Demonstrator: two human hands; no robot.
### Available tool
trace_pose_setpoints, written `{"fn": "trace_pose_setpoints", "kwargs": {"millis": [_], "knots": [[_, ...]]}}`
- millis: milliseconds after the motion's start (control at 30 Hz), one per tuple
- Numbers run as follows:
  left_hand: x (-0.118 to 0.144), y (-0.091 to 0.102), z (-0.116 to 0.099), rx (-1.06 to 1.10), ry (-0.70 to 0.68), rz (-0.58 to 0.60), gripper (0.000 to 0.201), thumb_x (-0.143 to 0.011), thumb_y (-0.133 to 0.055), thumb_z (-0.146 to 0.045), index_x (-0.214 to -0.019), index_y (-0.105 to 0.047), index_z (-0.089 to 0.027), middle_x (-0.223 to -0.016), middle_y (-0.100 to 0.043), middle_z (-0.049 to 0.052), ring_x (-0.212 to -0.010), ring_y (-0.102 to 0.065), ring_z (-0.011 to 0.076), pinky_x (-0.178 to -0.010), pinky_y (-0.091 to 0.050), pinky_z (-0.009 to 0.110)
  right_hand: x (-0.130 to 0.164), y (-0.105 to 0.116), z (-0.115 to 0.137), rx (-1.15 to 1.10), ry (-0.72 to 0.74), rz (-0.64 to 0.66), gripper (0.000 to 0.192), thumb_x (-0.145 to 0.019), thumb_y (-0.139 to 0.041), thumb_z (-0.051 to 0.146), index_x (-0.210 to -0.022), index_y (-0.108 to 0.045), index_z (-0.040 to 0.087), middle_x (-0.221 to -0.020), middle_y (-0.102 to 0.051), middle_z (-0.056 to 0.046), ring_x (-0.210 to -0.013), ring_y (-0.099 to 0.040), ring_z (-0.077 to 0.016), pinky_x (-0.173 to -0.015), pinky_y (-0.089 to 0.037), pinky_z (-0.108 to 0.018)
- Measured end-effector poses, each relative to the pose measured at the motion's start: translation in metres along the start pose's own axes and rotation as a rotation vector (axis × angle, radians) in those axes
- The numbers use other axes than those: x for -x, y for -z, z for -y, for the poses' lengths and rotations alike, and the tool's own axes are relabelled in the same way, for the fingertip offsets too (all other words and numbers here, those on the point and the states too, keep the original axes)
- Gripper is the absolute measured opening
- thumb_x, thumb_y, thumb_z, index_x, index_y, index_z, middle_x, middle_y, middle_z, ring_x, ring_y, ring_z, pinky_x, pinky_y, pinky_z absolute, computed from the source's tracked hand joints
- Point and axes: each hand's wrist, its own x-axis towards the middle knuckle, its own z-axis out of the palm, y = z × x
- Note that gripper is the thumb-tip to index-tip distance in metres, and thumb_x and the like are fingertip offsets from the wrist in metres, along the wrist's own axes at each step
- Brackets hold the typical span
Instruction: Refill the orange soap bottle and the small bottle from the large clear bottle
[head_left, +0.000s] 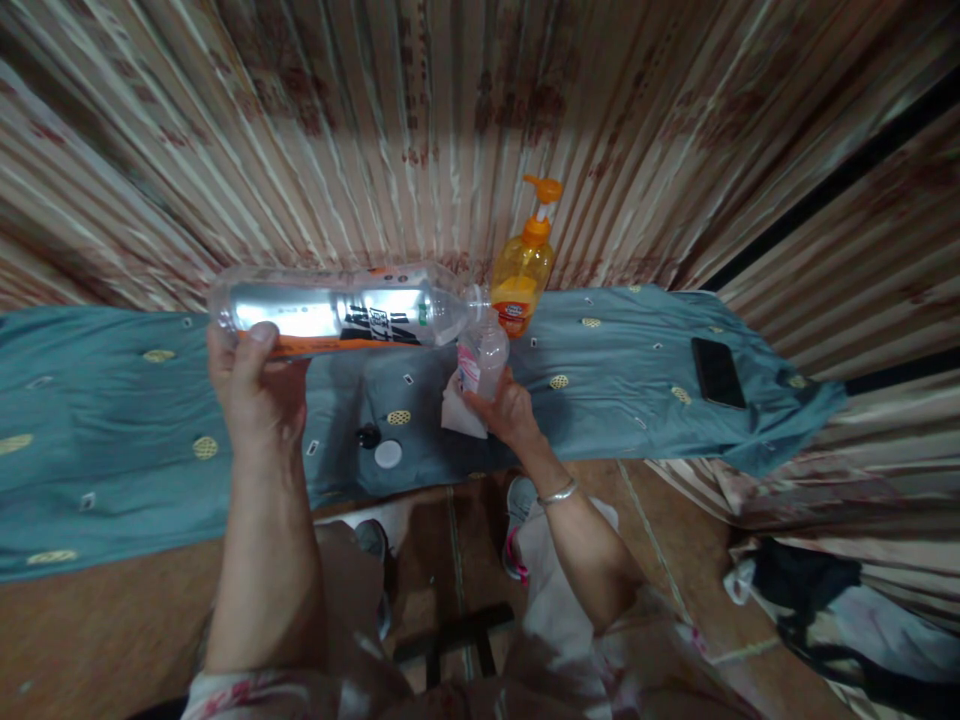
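Observation:
My left hand (259,385) is closed around the base end of a large clear plastic bottle (337,312) with a silver, orange and black label. The bottle lies nearly level in the air, its uncapped neck pointing right. At that neck, a small clear bottle (484,358) with a pink label stands in the grip of my right hand (510,408). The two mouths meet or nearly meet; I cannot tell whether they touch. A whitish piece of paper or cloth (463,412) sits beneath the small bottle. Just behind is an orange pump bottle (523,270) with yellow liquid.
A teal cloth (600,420) with pineapple prints covers the long table. On it lie a black cap (368,436), a white cap (388,454) and, at the right, a dark phone (718,373). A pleated curtain (420,130) hangs behind. Dark and light fabric (840,610) is heaped at lower right.

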Motion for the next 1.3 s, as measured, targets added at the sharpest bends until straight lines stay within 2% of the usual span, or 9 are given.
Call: {"fn": "trace_pose_setpoints", "kwargs": {"millis": [100, 200, 433, 633, 833, 1000, 1300], "knots": [[-0.001, 0.000, 0.001, 0.010, -0.009, -0.004, 0.094, -0.056, -0.098, -0.031, -0.144, -0.067, -0.045, -0.118, -0.077, -0.001, -0.100, -0.072, 0.0222, -0.096, -0.062, 0.039, 0.001, 0.001, 0.003, -0.057, -0.102, 0.030, 0.063, -0.100, -0.081, 0.042, -0.151, -0.058, 0.014, -0.110, -0.084, -0.019, -0.103, -0.082, -0.0305, -0.090, -0.065, -0.041], [-0.001, 0.000, 0.001, 0.010, -0.018, 0.009, 0.090, -0.057, -0.097, -0.030, -0.142, -0.069, -0.043, -0.116, -0.078, 0.000, -0.098, -0.072, 0.0225, -0.095, -0.063, 0.039, 0.001, 0.007, 0.007, -0.102, -0.112, 0.057, 0.059, -0.099, -0.081, 0.042, -0.148, -0.060, 0.015, -0.109, -0.084, -0.017, -0.103, -0.082, -0.0289, -0.090, -0.064, -0.039], [-0.001, 0.000, 0.000, -0.006, -0.012, 0.006, 0.088, -0.057, -0.097, -0.030, -0.140, -0.071, -0.041, -0.111, -0.078, 0.001, -0.103, -0.074, 0.0248, -0.090, -0.064, 0.038, 0.000, 0.019, 0.015, -0.090, -0.164, 0.107, 0.054, -0.100, -0.081, 0.042, -0.140, -0.064, 0.010, -0.115, -0.083, -0.023, -0.107, -0.083, -0.0304, -0.092, -0.063, -0.038], [-0.002, 0.000, 0.001, -0.012, -0.025, 0.020, 0.089, -0.058, -0.097, -0.031, -0.142, -0.070, -0.044, -0.111, -0.079, 0.000, -0.103, -0.075, 0.0245, -0.093, -0.065, 0.040, 0.001, 0.015, 0.014, -0.079, -0.149, 0.086, 0.055, -0.100, -0.083, 0.041, -0.142, -0.064, 0.012, -0.113, -0.084, -0.020, -0.109, -0.083, -0.0299, -0.094, -0.064, -0.039], [-0.001, 0.000, 0.001, -0.009, -0.007, -0.004, 0.090, -0.058, -0.095, -0.031, -0.144, -0.068, -0.043, -0.099, -0.074, -0.001, -0.103, -0.074, 0.0247, -0.095, -0.063, 0.040, 0.000, 0.008, 0.007, -0.089, -0.115, 0.048, 0.058, -0.098, -0.082, 0.039, -0.147, -0.060, 0.017, -0.105, -0.084, -0.017, -0.099, -0.083, -0.0305, -0.087, -0.066, -0.041], [-0.001, 0.001, 0.001, -0.004, -0.009, 0.005, 0.093, -0.058, -0.096, -0.030, -0.145, -0.068, -0.045, -0.099, -0.073, -0.002, -0.100, -0.073, 0.0238, -0.094, -0.064, 0.040, 0.000, 0.004, 0.005, -0.078, -0.079, 0.037, 0.063, -0.100, -0.080, 0.045, -0.149, -0.058, 0.012, -0.103, -0.083, -0.017, -0.096, -0.083, -0.0294, -0.084, -0.064, -0.039], [-0.002, 0.002, 0.001, -0.008, -0.007, 0.010, 0.098, -0.057, -0.098, -0.031, -0.149, -0.066, -0.046, -0.100, -0.074, -0.002, -0.107, -0.073, 0.0255, -0.098, -0.064, 0.042, -0.001, 0.003, 0.005, -0.126, -0.121, 0.036, 0.053, -0.098, -0.082, 0.039, -0.142, -0.061, 0.018, -0.106, -0.085, -0.016, -0.101, -0.083, -0.0299, -0.088, -0.065, -0.041]]}}
